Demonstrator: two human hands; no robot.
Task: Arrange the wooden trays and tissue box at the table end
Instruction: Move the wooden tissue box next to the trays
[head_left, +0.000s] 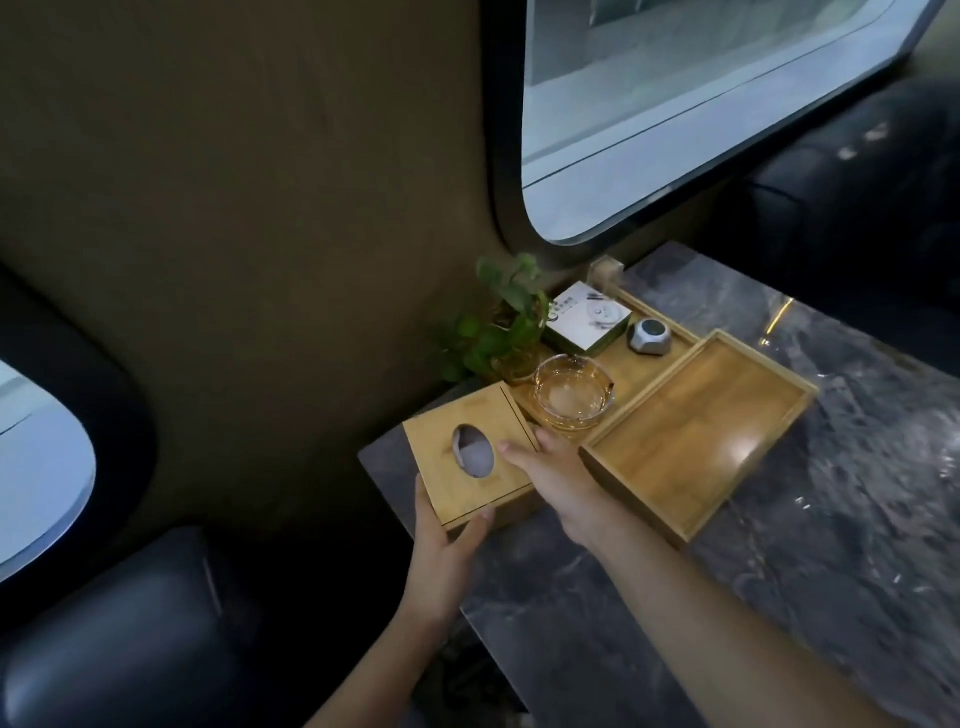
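Note:
A wooden tissue box (457, 415) with an oval slot showing white tissue sits at the near left corner of the dark marble table (779, 519), by the wall. My left hand (441, 540) grips its near corner from below. My right hand (556, 478) holds its right side, thumb on the lid. An empty wooden tray (696, 431) lies just right of my right hand. A longer, narrower wooden tray (634, 364) lies behind it along the wall.
In the narrow tray are an amber glass ashtray (571, 397), a grey round device (648, 336) and a white and green box (589, 322). A potted plant (498, 332) stands at the wall. Dark leather seats (130, 634) flank the table.

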